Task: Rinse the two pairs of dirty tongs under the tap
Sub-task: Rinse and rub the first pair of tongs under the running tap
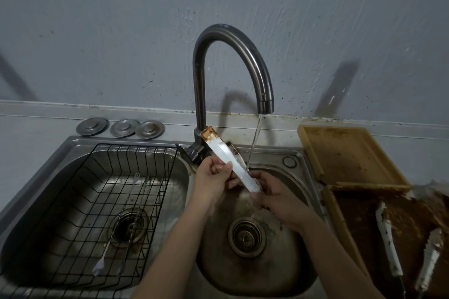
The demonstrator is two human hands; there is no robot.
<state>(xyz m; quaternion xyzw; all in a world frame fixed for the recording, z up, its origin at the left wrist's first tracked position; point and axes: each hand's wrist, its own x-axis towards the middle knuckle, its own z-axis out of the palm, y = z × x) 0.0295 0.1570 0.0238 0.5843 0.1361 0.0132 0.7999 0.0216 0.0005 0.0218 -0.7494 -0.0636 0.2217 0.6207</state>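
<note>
A pair of white tongs point(227, 158) with brown sauce on its far tip is held slanted over the right sink basin point(289, 272). My left hand point(213, 177) grips its middle, and my right hand point(274, 199) holds its near end. Water runs from the curved tap point(233, 39) and hits the tongs near my right hand. A second pair of dirty white tongs point(388, 238) lies in a sauce-smeared wooden tray point(340, 216) at the right.
The left sink basin point(43, 177) holds a black wire rack point(107, 201) with thin metal skewers or forks in it. Three metal drain covers point(119, 127) sit behind it. A wooden board point(347, 153) lies on the counter at the right.
</note>
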